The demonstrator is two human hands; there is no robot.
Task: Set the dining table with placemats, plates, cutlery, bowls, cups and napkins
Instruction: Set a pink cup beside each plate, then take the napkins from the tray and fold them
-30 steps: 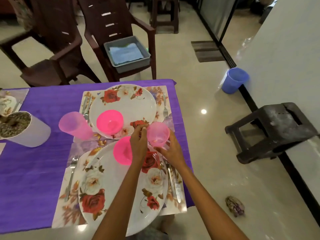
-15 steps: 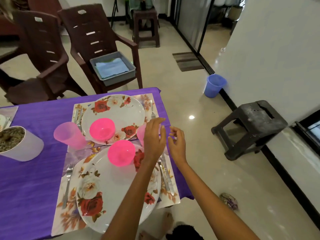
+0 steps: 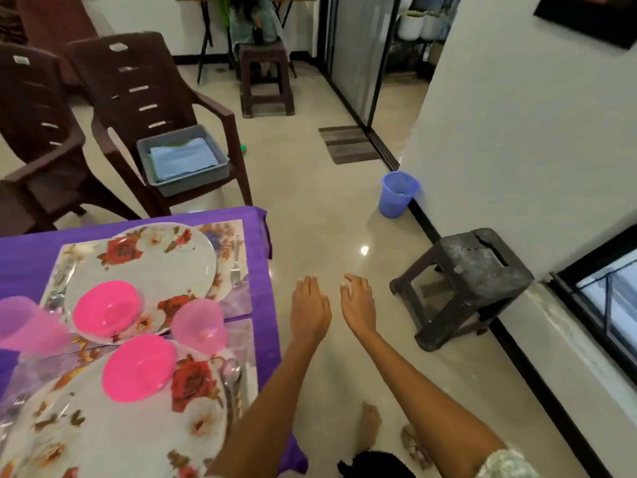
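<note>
From the head camera, the left hand (image 3: 310, 310) and right hand (image 3: 356, 305) hang side by side over the floor just off the table (image 3: 256, 270) edge, fingers loose and holding nothing, likely free to fetch the next item. Two flowered plates (image 3: 151, 257) lie on two placemats (image 3: 238, 305), each carrying one pink bowl (image 3: 105, 308) near its rim, so food space stays open. Two pink cups (image 3: 200, 326) stand beside them. A fork (image 3: 235, 267) lies right of the far plate. One grey tub (image 3: 182, 163) of folded blue cloths, probably napkins, waits on a chair
</note>
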